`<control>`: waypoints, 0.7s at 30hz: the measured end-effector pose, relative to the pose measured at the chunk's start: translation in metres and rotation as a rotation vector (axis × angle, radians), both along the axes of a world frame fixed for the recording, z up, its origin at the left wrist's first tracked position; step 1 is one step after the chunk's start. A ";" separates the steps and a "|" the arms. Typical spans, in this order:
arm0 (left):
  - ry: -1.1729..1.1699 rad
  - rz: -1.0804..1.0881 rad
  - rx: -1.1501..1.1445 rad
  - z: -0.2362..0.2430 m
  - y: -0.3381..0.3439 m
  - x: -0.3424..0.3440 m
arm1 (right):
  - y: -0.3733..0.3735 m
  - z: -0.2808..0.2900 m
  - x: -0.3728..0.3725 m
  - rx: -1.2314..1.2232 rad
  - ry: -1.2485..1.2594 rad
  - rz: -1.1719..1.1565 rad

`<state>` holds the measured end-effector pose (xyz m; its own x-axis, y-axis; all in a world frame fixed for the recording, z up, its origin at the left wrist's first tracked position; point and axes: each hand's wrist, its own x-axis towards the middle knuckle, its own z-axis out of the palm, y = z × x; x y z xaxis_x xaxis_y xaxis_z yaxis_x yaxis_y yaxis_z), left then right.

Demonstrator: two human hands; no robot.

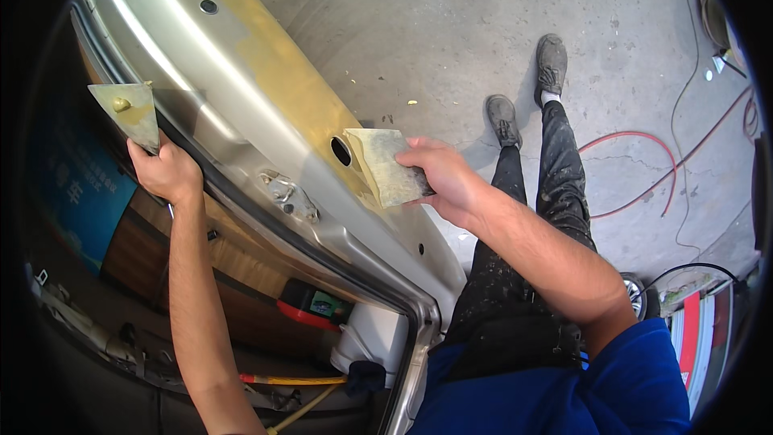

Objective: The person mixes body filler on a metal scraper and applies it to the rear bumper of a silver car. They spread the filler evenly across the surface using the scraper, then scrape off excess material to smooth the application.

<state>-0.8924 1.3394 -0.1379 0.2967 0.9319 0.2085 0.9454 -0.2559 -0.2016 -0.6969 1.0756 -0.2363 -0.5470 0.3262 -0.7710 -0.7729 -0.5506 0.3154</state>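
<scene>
While left hand (171, 171) clasps scraper (138, 119), right hand (449, 179) pinches spreader (393, 171), red hose (628, 133), thin cable (685, 193) on floor (451, 40).

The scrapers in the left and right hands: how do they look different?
The left scraper narrows toward the left hand, while the right scraper looks squarer. The left scraper carries a rounded dab of yellowish paste; the right scraper has paste spread along one edge. Both are flat and held in a hand.
</scene>
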 end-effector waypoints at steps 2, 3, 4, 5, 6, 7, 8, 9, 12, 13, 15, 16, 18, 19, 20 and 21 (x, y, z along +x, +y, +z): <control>-0.003 -0.002 0.001 0.000 0.000 0.000 | -0.002 -0.010 -0.002 0.081 -0.043 -0.030; -0.006 -0.004 0.002 0.000 0.000 0.000 | -0.002 -0.015 -0.003 0.121 -0.065 -0.045; -0.008 -0.006 0.002 0.000 0.000 0.000 | -0.001 -0.021 -0.005 0.160 -0.100 -0.060; -0.009 -0.009 0.002 0.000 0.000 0.000 | 0.000 -0.026 -0.007 0.200 -0.136 -0.078; -0.009 -0.012 0.002 0.001 0.000 0.000 | 0.002 -0.032 -0.008 0.239 -0.172 -0.095; -0.005 -0.010 0.004 0.002 0.000 -0.001 | 0.006 -0.038 -0.011 0.225 -0.180 -0.140; -0.001 -0.008 0.005 0.002 0.001 -0.001 | 0.011 -0.043 -0.013 0.209 -0.189 -0.186; 0.006 -0.003 0.008 0.002 0.001 -0.001 | 0.016 -0.048 -0.014 0.194 -0.198 -0.232; -0.011 0.000 0.001 0.000 0.001 -0.001 | 0.026 -0.056 -0.016 0.176 -0.207 -0.211; -0.012 0.000 0.000 0.000 0.001 -0.001 | 0.029 -0.058 -0.018 0.168 -0.203 -0.203; 0.006 0.001 0.005 0.001 0.000 -0.001 | 0.031 -0.060 -0.021 0.155 -0.191 -0.185; 0.008 0.003 0.005 0.002 0.000 -0.001 | 0.030 -0.059 -0.023 0.143 -0.176 -0.185; -0.007 0.006 -0.002 0.001 -0.001 0.002 | 0.029 -0.060 -0.026 0.121 -0.154 -0.183; -0.016 0.002 -0.004 0.000 -0.001 0.002 | 0.028 -0.061 -0.029 0.111 -0.150 -0.206; -0.023 -0.003 -0.005 0.000 -0.001 0.003 | 0.028 -0.061 -0.031 0.103 -0.144 -0.230; -0.026 -0.014 0.000 0.000 -0.001 0.002 | 0.028 -0.062 -0.034 0.095 -0.138 -0.254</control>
